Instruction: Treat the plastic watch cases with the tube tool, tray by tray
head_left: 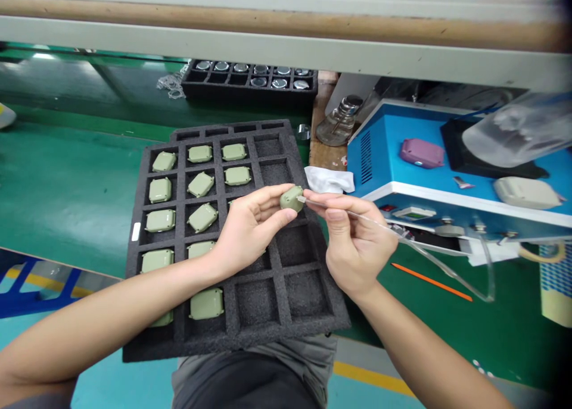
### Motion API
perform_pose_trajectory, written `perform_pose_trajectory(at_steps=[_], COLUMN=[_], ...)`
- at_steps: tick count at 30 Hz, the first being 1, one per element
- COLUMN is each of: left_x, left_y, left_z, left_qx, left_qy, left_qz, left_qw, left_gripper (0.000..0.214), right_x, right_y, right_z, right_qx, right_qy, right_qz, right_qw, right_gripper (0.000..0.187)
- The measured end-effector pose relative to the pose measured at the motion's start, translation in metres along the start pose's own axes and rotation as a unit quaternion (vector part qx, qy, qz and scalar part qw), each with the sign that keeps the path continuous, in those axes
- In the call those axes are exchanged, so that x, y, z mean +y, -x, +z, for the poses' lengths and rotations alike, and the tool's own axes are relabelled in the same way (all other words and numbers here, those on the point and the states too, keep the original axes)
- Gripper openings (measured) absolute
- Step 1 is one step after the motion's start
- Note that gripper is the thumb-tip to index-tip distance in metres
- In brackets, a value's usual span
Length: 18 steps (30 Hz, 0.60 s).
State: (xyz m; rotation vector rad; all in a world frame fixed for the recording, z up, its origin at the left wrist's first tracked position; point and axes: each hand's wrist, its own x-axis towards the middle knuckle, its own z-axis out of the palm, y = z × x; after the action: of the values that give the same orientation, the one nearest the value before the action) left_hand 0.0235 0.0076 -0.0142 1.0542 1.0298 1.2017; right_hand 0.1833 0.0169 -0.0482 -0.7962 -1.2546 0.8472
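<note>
The left hand [252,221] is closing thumb and fingertips around one small green watch case [291,200], holding it raised over the tray. The right hand [357,242] is curling inward, thumb and forefinger pinching a clear tube [447,270] whose tip is touching the case's right side. From the right hand, then, the case is lying to the left and slightly farther from the person; the left hand, gripping it, is nearer to it. The tube's line is running leftward into the case; the case's own long axis is showing too foreshortened for me to tell.

Underneath, one dark foam tray [250,337] is slanting toward the person's lap. I am counting twelve green cases [206,303] sitting plainly in its pockets, five, five and two by column; a sliver of another seems to be peeping past the left hand.

Farther out, one orange stick [431,281], one white cloth [329,180] and one glass bottle [336,126] are resting on the right. One blue machine [411,126] is carrying one purple case [422,153] and one pale case [527,193]. Behind, a second tray [241,91] is holding nine round pieces [279,83].
</note>
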Motion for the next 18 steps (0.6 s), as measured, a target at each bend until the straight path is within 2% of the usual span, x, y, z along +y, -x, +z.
perform_pose_trajectory(at_steps=[12,18], left_x=[0.0032,0.0095], left_y=[-0.0015,-0.0045], left_z=[-0.0002,0.0001], left_qx=[0.012,0.047], left_qy=[-0.013,-0.065], left_qz=[-0.011,-0.015], left_qw=[1.0,0.997], left_gripper=[0.044,0.049], right_x=[0.0052,0.0065], right_y=[-0.0003,-0.0074], right_z=[-0.0008,0.0019], right_qx=[-0.02,-0.038], right_qy=[-0.019,-0.035], right_qz=[-0.009,-0.023], right_qw=[1.0,0.998], right_gripper=[0.007,0.01])
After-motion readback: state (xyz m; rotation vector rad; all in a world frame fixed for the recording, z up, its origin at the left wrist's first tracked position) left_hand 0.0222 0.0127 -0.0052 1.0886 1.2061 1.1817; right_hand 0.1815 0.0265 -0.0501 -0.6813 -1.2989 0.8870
